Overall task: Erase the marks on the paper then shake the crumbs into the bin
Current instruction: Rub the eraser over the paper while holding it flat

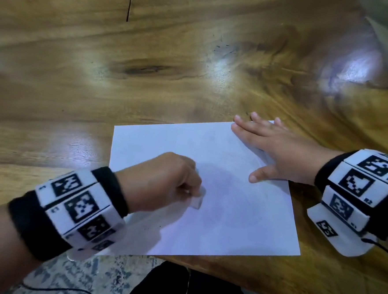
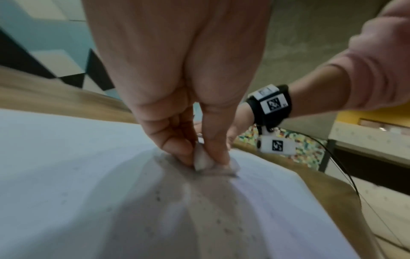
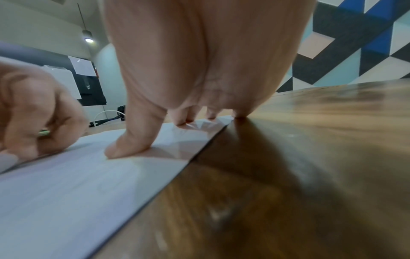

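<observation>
The left hand (image 1: pixel 163 179) pinches a small white block eraser (image 1: pixel 197 201) against the white sheet of paper (image 1: pixel 240 219) on the wooden tabletop (image 1: pixel 146 86). The right hand (image 1: pixel 277 150) lies flat, fingers spread, pinning the far corner. Hard strokes could crease the sheet or scatter the dark crumbs (image 2: pixel 158 198) off it.

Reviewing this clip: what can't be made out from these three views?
- Bin: in no view.
- Marks on the paper: head view shows only faint grey, washed out and blurred; whether any remain is unclear.
- Eraser: mostly covered by the left hand, motion-blurred.
- Crumbs: small smeared specks in the left wrist view.
- Right hand fingertips: hidden behind the palm in the right wrist view.
</observation>
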